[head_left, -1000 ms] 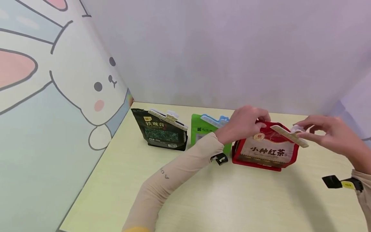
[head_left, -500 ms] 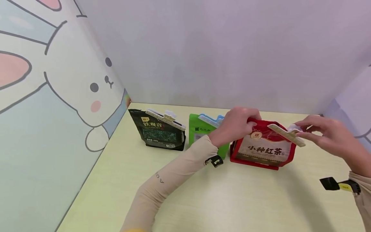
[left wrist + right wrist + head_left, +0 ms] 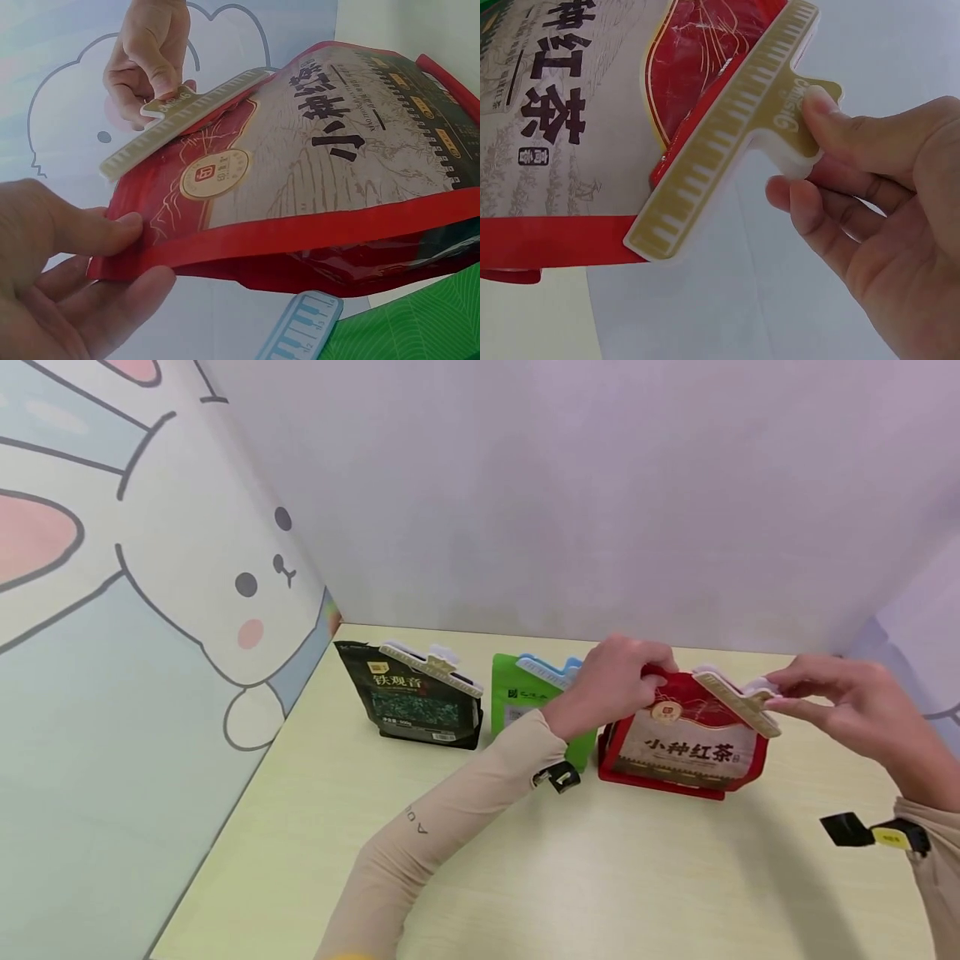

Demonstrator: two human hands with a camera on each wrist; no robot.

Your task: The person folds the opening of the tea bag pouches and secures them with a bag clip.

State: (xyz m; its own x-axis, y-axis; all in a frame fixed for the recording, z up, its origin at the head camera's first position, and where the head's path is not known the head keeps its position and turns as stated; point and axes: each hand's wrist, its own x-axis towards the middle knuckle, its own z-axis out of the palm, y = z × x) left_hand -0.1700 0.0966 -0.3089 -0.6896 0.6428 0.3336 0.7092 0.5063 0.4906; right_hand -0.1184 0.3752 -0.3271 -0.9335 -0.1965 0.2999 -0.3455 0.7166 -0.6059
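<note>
A red tea bag (image 3: 686, 752) with a pale label stands on the table. My left hand (image 3: 618, 672) pinches its upper left corner, thumb on the front face, as the left wrist view shows with the bag's corner (image 3: 172, 187) close up. A gold-and-white bag clip (image 3: 727, 127) with a piano-key pattern lies slantwise across the bag's upper right corner. My right hand (image 3: 847, 697) pinches the clip's handle, with the thumb (image 3: 825, 109) on its gold tab and the other fingers behind. The clip's far jaw is hidden behind the bag.
Left of the red bag, a green bag (image 3: 513, 693) with a blue clip (image 3: 543, 671) is partly covered by my left arm. Farther left stands a black tea bag (image 3: 412, 710) with a white-and-gold clip (image 3: 431, 667). A pale wall (image 3: 525, 510) rises behind the table (image 3: 570, 877).
The clip has shifted slightly left with my right hand and now sits closer against the red bag's slanted top corner. My left hand keeps its grip on the bag, a little farther left.
</note>
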